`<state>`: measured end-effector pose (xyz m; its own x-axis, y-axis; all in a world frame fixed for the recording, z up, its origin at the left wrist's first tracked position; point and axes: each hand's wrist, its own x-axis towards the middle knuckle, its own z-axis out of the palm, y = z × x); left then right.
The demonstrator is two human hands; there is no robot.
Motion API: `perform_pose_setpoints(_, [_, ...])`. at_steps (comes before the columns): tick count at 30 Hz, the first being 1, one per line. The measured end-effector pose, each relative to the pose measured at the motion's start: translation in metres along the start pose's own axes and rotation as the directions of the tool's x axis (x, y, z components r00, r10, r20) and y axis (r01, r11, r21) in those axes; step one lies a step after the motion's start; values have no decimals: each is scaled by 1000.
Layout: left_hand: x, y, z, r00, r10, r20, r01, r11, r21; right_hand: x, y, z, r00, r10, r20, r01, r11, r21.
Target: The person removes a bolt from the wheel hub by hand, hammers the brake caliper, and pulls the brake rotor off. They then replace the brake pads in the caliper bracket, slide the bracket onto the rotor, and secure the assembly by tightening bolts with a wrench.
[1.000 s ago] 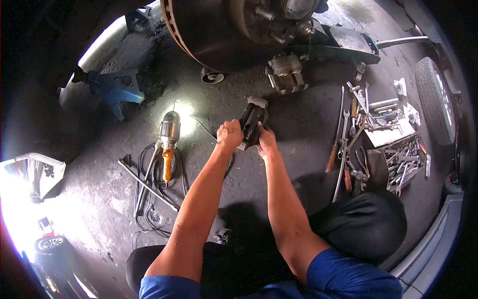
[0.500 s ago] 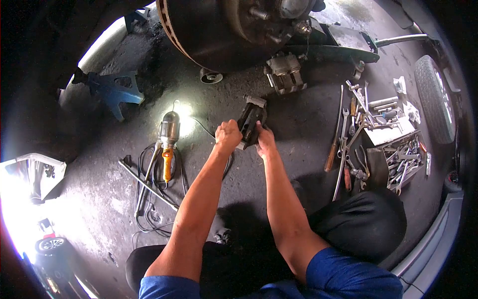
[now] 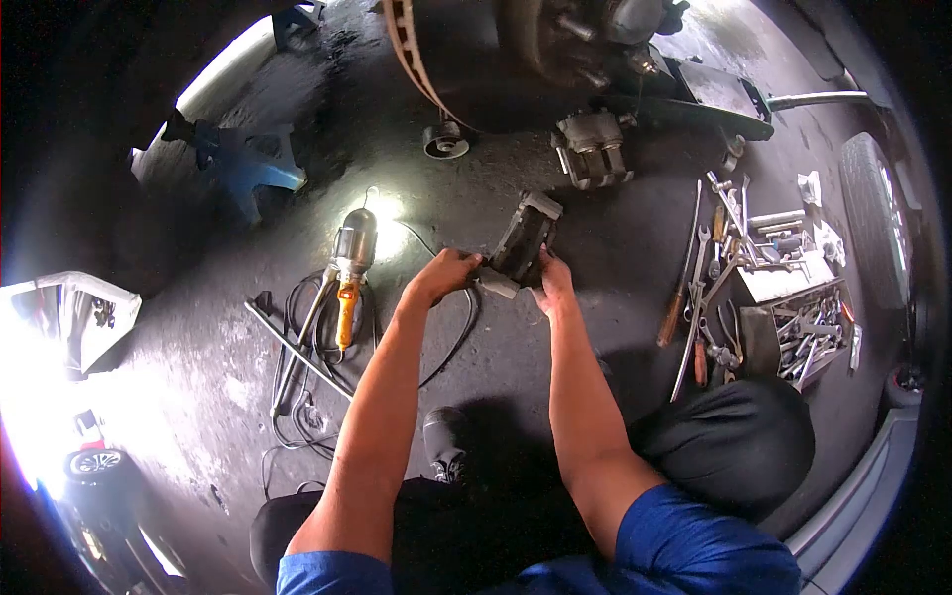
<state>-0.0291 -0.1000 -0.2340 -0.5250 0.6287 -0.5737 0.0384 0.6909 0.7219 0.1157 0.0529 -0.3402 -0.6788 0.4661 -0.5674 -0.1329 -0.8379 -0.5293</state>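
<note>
Held out over the floor in both hands is a dark brake caliper bracket [image 3: 523,238], with lighter metal at its two ends. My left hand [image 3: 446,275] pinches its lower left end between thumb and fingers. Along its right side, my right hand [image 3: 553,284] grips with the thumb on top; the fingers underneath are mostly hidden. A brake caliper [image 3: 593,149] lies on the floor beyond, a little to the right. Above it hangs the brake disc [image 3: 407,50], partly in shadow.
A lit work lamp [image 3: 349,288] lies on the left with its coiled cable. Wrenches and other tools surround an open toolbox [image 3: 788,283] on the right, near a tire [image 3: 875,208]. A blue jack stand [image 3: 253,169] and a floor jack [image 3: 714,94] stand farther back.
My left hand has shifted from the bracket's near left side to its lower left end, with the fingers less bunched. The bracket has turned slightly. The whole view has shifted a little.
</note>
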Motion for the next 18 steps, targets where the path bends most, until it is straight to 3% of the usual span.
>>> perform_pose_setpoints(2, [1, 4, -3, 999, -39, 18, 38, 998, 46, -3, -1, 2, 1000, 17, -25, -18, 999, -27])
perform_pose_setpoints(8, [7, 41, 12, 1000, -11, -27, 23, 891, 454, 2, 3, 8, 994, -46, -97, 37, 995, -92])
perform_pose_setpoints(12, [13, 46, 25, 985, -19, -173, 109, 842, 528, 4, 4, 24, 974, -135, -184, 69, 943, -327])
perform_pose_setpoints(16, [21, 49, 29, 966, -4, -260, 165, 783, 600, -28, -17, 65, 959, -102, -263, -16, 911, -412])
perform_pose_setpoints(18, [26, 48, 29, 962, 24, -273, 157, 770, 619, -18, -9, 57, 959, -144, -243, 30, 908, -419])
